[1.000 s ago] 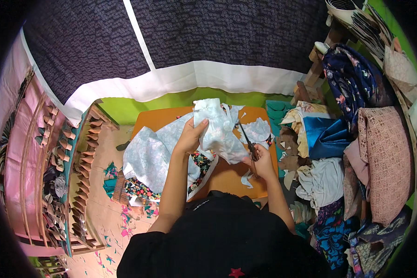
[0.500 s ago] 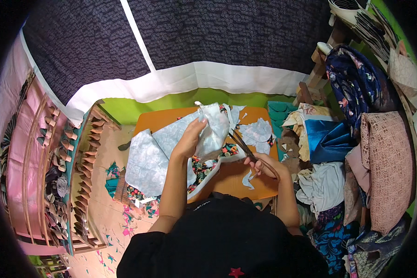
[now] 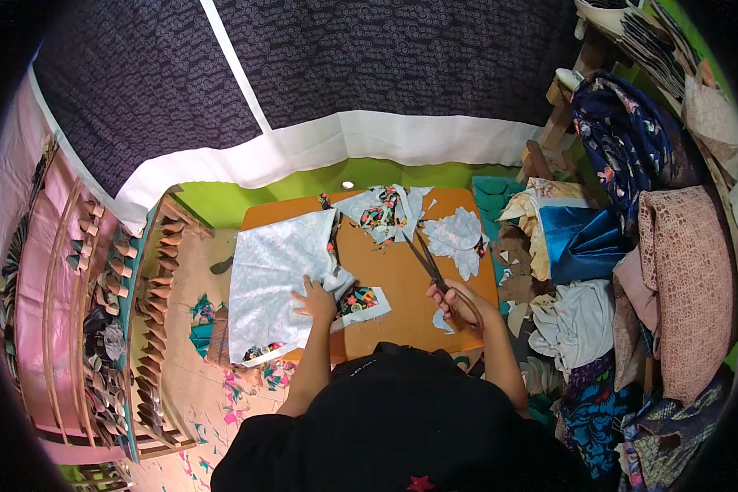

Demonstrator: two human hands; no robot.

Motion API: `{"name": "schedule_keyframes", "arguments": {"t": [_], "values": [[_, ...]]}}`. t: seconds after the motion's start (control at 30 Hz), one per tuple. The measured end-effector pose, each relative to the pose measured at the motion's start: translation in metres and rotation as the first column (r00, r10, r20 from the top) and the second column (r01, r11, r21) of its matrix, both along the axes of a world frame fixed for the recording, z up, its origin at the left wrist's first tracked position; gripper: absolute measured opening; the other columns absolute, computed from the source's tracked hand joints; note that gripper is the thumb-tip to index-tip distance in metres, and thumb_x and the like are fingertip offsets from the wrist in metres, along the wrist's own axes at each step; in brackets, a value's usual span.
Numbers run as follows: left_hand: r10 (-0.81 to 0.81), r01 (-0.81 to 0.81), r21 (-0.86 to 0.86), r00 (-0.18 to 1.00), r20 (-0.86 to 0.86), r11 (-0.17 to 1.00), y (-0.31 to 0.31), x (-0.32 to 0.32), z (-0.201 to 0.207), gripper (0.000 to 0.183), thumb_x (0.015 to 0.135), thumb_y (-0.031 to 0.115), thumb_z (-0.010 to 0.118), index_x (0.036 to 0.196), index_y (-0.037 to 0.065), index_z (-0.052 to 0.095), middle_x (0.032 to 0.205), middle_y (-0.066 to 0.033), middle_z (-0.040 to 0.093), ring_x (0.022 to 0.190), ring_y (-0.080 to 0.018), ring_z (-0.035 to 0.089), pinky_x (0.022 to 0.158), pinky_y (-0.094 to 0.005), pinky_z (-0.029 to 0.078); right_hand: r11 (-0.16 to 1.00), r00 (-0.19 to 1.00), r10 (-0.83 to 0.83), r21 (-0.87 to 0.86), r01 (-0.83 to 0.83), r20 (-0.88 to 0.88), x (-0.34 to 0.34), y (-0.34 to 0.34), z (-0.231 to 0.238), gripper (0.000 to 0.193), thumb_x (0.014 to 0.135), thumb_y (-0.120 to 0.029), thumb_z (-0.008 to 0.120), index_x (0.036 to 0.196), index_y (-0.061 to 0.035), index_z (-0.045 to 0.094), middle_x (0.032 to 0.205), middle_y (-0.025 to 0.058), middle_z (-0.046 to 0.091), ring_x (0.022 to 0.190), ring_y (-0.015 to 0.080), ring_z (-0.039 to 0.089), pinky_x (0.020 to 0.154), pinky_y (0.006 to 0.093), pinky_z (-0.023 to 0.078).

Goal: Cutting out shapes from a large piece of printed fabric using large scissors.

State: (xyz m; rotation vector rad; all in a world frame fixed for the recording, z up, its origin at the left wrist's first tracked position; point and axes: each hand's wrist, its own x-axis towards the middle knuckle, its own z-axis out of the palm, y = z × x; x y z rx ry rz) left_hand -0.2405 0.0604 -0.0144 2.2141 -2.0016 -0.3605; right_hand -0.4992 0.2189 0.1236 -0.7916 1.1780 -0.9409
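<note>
On the orange table (image 3: 385,320) a large piece of fabric (image 3: 275,262) lies with its pale underside up; folded edges show a dark floral print. My left hand (image 3: 316,302) rests on this fabric near its right edge, fingers spread. In my right hand (image 3: 465,303) is a pair of large scissors (image 3: 431,269), its blades parted and pointing away from me, above the table. Beyond the blade tips lie floral and pale offcuts (image 3: 385,209). Another pale offcut (image 3: 455,238) lies to the right of the blades, and a small scrap (image 3: 443,321) is by my right hand.
Wooden racks of shoe lasts (image 3: 152,328) stand on the left. Colourful scraps (image 3: 234,398) litter the floor. On the right are piled fabrics, including a shiny blue one (image 3: 582,246) and a pink lacy roll (image 3: 685,287). A dark patterned curtain (image 3: 402,66) hangs behind the table.
My left hand has let go of the raised fabric and moved down and left onto it. The fabric now lies flatter, further left. A small white piece has appeared beyond the table's far edge.
</note>
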Motion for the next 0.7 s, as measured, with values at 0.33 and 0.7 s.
{"name": "schedule_keyframes", "arguments": {"t": [0.33,0.7], "values": [[-0.018,-0.094,-0.35,0.953,-0.303,0.932,-0.034,0.018,-0.018,0.02,0.069,0.002,0.046,0.088,0.002,0.052,0.084,-0.0192,0.053,0.077,-0.0359,0.053,0.065,-0.0425,0.041,0.991,0.992,-0.075,-0.118,0.063,-0.097,0.008,-0.004,-0.014,0.065,0.07,-0.064,0.048,0.094,-0.004,0.047,0.065,-0.0026,0.038,0.057,0.007,0.038,0.051,0.02,0.035],[-0.357,0.581,-0.178,0.21,-0.91,0.794,0.017,-0.103,0.113,0.022,0.069,-0.002,0.046,0.089,-0.001,0.052,0.081,-0.0104,0.057,0.075,-0.0192,0.053,0.07,-0.03,0.042,0.853,0.858,-0.507,-0.193,0.485,-0.088,-0.004,-0.04,-0.112,0.054,0.079,-0.058,0.039,0.088,-0.0059,0.048,0.08,0.0085,0.051,0.06,0.013,0.049,0.053,0.0257,0.041]]}}
